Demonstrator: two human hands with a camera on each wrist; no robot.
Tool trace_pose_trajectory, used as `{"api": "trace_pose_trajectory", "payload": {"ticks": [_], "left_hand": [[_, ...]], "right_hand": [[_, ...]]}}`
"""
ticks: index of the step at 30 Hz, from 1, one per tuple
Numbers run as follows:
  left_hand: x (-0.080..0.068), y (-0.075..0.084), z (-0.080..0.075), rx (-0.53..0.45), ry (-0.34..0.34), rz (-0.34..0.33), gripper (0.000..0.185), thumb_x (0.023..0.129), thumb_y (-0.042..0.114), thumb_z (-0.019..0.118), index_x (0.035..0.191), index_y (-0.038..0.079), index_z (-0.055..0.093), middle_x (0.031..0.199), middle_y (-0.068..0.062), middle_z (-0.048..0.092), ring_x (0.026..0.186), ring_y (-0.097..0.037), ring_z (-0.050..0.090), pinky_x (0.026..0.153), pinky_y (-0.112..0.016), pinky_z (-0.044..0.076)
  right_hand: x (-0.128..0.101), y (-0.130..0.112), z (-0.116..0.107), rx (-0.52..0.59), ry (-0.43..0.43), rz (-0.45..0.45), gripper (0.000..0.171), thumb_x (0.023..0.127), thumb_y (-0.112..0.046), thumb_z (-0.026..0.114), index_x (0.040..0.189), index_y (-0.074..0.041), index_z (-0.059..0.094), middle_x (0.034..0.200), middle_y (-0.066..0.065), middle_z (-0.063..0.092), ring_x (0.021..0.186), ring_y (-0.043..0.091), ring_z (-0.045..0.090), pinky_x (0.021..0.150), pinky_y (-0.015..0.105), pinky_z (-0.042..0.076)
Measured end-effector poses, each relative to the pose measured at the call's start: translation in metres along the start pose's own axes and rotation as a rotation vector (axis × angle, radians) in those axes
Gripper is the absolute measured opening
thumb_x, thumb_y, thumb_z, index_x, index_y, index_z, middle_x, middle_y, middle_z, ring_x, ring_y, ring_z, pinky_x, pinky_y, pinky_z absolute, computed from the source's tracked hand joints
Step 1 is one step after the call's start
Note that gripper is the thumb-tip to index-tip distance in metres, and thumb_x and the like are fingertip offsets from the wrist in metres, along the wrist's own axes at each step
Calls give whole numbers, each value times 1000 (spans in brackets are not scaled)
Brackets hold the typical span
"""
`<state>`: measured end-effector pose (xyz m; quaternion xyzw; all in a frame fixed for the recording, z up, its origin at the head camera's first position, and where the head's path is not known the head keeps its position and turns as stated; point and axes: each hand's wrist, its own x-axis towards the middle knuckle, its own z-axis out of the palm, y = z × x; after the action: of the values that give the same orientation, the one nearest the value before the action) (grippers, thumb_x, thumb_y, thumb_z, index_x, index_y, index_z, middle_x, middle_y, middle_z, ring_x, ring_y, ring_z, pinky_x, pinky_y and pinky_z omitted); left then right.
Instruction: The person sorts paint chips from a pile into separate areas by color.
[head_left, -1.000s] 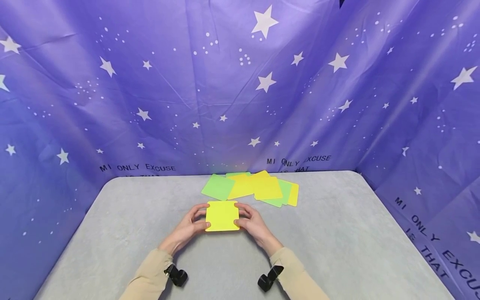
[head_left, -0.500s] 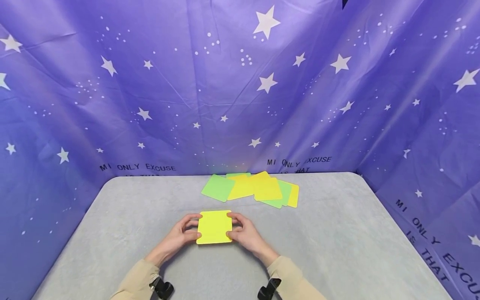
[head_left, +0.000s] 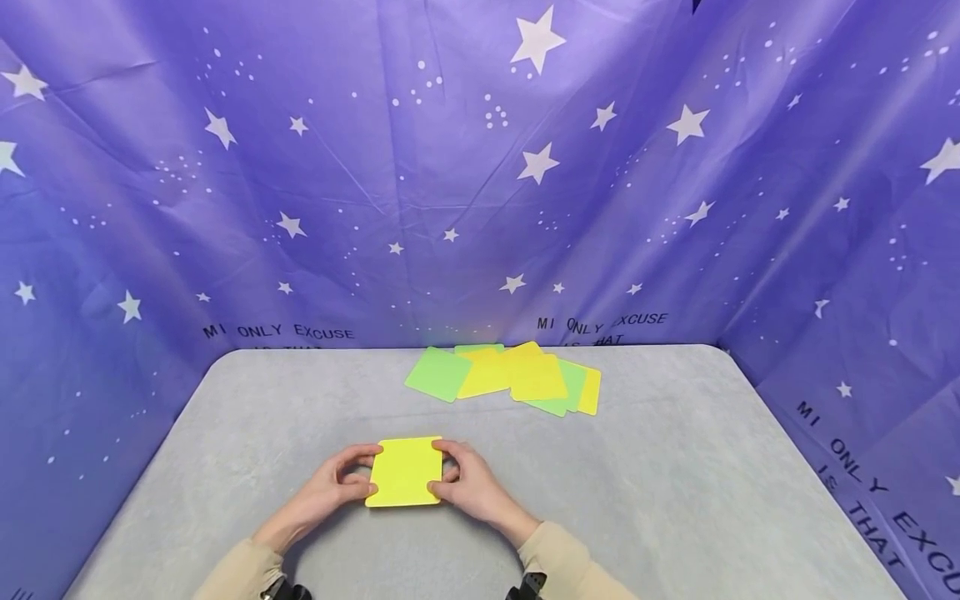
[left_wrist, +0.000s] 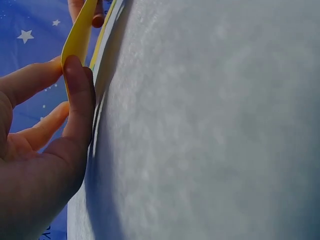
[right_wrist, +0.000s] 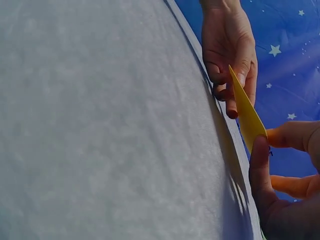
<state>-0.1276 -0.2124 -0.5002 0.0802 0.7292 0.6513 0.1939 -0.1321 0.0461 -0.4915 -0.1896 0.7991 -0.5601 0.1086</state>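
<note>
A square yellow card with rounded corners is held flat between both hands, close over the table. My left hand pinches its left edge, index finger near the far corner and thumb near the close one. On the opposite edge, my right hand grips it the same way. Seen edge-on in the left wrist view, the yellow card looks thin and slightly bowed between finger and thumb. The right wrist view shows the card reaching across to the other hand.
Beyond the hands, several green cards and yellow cards lie overlapping near the back edge of the grey table. A purple curtain with white stars hangs behind and along both sides.
Both hands have carried the yellow card left and closer to the body, away from the spread cards. Their hold on its edges looks the same, and the other cards have not moved.
</note>
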Motion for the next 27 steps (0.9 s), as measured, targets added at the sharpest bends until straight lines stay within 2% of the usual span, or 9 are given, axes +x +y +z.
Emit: {"api": "trace_pose_trajectory", "payload": {"ticks": [5,10,16,22,27], "left_hand": [[-6,1,-2,57,6,25,63,85,2,67,138,-14,37,118,-21,47,87,-19,64,70,-26,51],[-9,5,-2,123,24,17,62,85,1,68,137,-14,38,117,-21,47,85,-20,63,66,-26,49],[-10,9,-1,202,95,34,59,82,-1,70,133,-15,44,111,-19,50,81,-18,57,60,-24,47],[-9,10,-1,243,108,70,59,79,-3,71,131,-15,45,107,-17,50,77,-16,54,57,-24,45],[-9,9,1,318,167,52,59,76,-4,74,128,-13,49,104,-14,51,77,-17,53,58,-25,45]], "right_hand": [[1,0,5,-97,-26,10,59,78,-4,76,130,8,52,106,8,51,61,3,54,56,19,46],[2,-4,8,-147,-45,22,61,77,-3,77,132,7,51,104,7,51,61,2,54,59,19,46],[6,-7,12,-172,-27,27,62,76,-1,76,132,6,51,110,8,47,63,2,52,59,19,44],[10,-7,13,-184,-35,15,61,75,2,75,131,8,52,113,8,44,64,1,52,59,19,45],[14,-7,13,-214,-49,3,59,75,1,75,130,7,54,112,8,44,62,1,52,59,18,45]]}}
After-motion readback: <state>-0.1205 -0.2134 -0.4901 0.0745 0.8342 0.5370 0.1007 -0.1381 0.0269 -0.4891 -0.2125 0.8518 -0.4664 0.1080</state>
